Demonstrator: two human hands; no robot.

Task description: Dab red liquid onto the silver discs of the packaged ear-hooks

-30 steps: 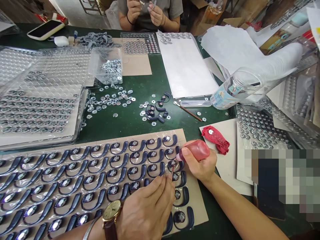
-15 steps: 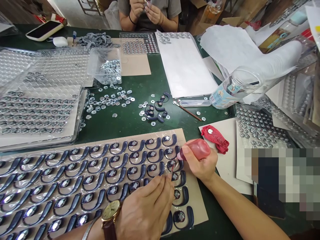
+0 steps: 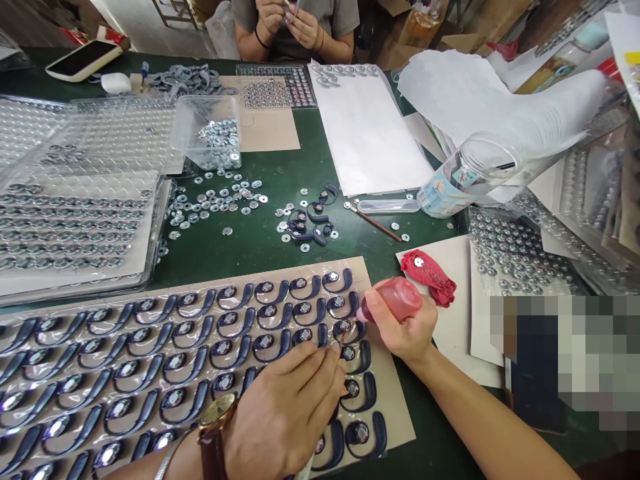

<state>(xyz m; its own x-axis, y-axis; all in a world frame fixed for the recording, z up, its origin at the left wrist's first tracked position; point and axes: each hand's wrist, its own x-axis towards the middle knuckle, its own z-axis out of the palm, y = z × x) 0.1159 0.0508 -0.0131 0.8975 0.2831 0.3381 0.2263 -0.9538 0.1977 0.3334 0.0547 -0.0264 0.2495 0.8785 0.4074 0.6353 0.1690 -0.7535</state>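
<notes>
My left hand (image 3: 285,407), with a watch on its wrist, is closed over the front right part of a card (image 3: 385,400) of dark ear-hook pieces with silver round centres. From its pinched fingertips a thin red-tipped stick (image 3: 343,337) reaches to one ear-hook piece (image 3: 342,328) in the right column; most of the stick is hidden. My right hand (image 3: 407,330) is wrapped round a small red squeeze bottle (image 3: 400,298), tilted with its nozzle pointing left, just above that column. The nozzle seems apart from the pieces.
Loose washers (image 3: 215,200) and a few ear-hook pieces (image 3: 313,220) lie beyond the card. A clear tub (image 3: 187,133), a brush (image 3: 377,223), a red cloth (image 3: 429,277) and a plastic jar (image 3: 445,190) stand or lie around. Across the table are a co-worker's hands (image 3: 295,20).
My left hand has shifted slightly, and the stick's tip now meets the ear-hook piece's centre. The squeeze bottle stays almost in place. The view has moved a little.
</notes>
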